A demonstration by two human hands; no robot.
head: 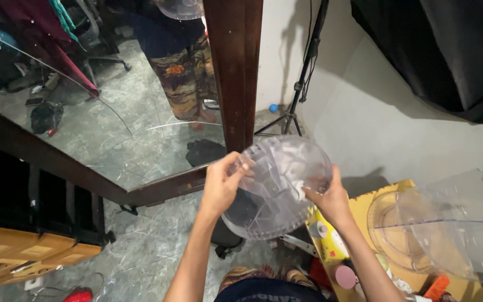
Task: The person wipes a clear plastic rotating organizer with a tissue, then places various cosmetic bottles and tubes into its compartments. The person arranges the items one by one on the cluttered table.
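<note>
in front of the tall mirror (113,117), above the marbled floor (146,251), the person held a round clear plastic grille (278,187) up at chest height with both hands. the left hand (222,182) was closed on its left rim, fingers curled over the edge near the top; the right hand (328,198) gripped the right rim, thumb pressed on the face of the disc. it looked light, since both wrists sat easy, and fairly stiff, a thin moulded shell with ribs and slots running across it. such plastic would probably be smooth and a little slippery, and likely to crack if squeezed across the middle, so the thicker outer rim seemed the safest place to hold, as both hands did. to the right, a second clear round cover (415,229) lay on a yellow cardboard box (359,212), near a bent clear sheet (465,207). a black tripod (294,106) stood by the wall.
</note>
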